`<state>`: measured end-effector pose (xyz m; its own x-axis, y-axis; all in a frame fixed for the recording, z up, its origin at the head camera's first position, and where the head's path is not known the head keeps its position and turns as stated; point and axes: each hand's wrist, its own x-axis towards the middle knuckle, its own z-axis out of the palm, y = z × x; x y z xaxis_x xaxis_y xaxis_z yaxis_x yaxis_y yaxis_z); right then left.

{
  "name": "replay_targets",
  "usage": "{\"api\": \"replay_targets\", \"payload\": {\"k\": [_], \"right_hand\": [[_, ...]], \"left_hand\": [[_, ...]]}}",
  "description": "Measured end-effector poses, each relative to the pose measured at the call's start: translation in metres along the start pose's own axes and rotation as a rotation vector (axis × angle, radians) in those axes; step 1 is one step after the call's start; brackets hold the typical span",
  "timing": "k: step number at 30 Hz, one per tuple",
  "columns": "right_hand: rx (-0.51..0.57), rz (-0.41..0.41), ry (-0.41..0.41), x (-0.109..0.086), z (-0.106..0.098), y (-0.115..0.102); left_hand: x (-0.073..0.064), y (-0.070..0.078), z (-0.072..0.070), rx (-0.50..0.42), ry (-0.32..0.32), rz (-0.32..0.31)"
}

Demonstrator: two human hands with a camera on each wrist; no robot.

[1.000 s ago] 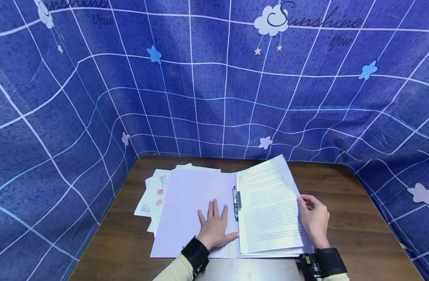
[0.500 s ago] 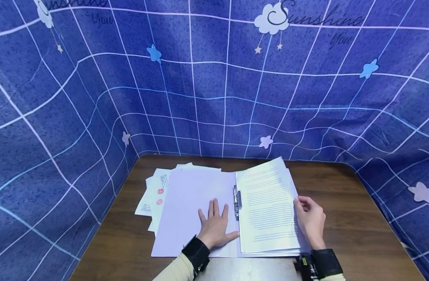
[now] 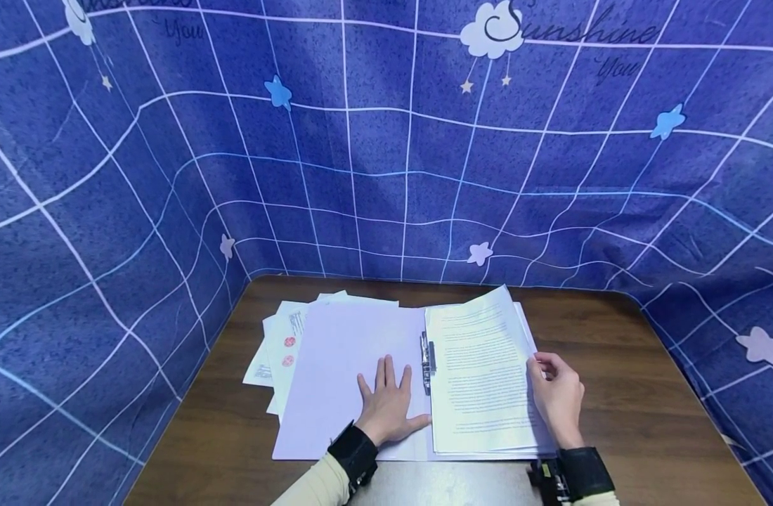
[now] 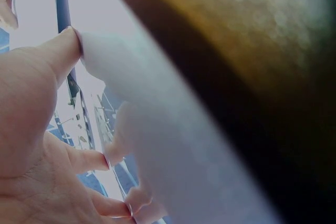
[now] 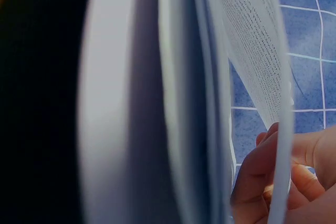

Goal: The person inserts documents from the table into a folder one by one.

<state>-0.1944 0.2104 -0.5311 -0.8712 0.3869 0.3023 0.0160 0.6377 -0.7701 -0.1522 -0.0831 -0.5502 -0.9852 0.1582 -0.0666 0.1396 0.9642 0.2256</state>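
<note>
A pale lilac folder (image 3: 329,365) lies open on the table, a metal clip (image 3: 426,364) along its spine. Printed sheets (image 3: 478,372) fill its right side. My left hand (image 3: 386,409) rests with straight, spread fingers on the bare left cover, its thumb reaching to the spine; the left wrist view shows the palm side (image 4: 26,108) against the glossy cover. At the right edge of the sheets, my right hand (image 3: 559,399) pinches the top paper between thumb and fingers. That paper (image 5: 260,45) bows up from the pages below in the right wrist view.
Several loose papers (image 3: 288,320), one with red round stamps, stick out from under the folder's left side. A brown wooden table (image 3: 639,379) carries everything. Blue gridded cloth (image 3: 386,154) hangs behind and at both sides.
My right hand has shifted slightly left, and the raised edge of the top sheet has come left and lower with it. The left hand stays in place.
</note>
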Motion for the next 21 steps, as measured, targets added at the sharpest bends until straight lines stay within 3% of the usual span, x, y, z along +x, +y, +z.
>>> {"api": "replay_targets", "payload": {"k": [12, 21], "right_hand": [[-0.028, -0.063, 0.011, -0.0012, 0.0008, 0.0009], [-0.199, -0.031, -0.099, -0.0034, -0.0082, -0.0011]], "left_hand": [[-0.0005, -0.0005, 0.0003, 0.002, -0.016, -0.013], [0.0011, -0.0013, 0.0012, 0.004, -0.020, -0.010]]}}
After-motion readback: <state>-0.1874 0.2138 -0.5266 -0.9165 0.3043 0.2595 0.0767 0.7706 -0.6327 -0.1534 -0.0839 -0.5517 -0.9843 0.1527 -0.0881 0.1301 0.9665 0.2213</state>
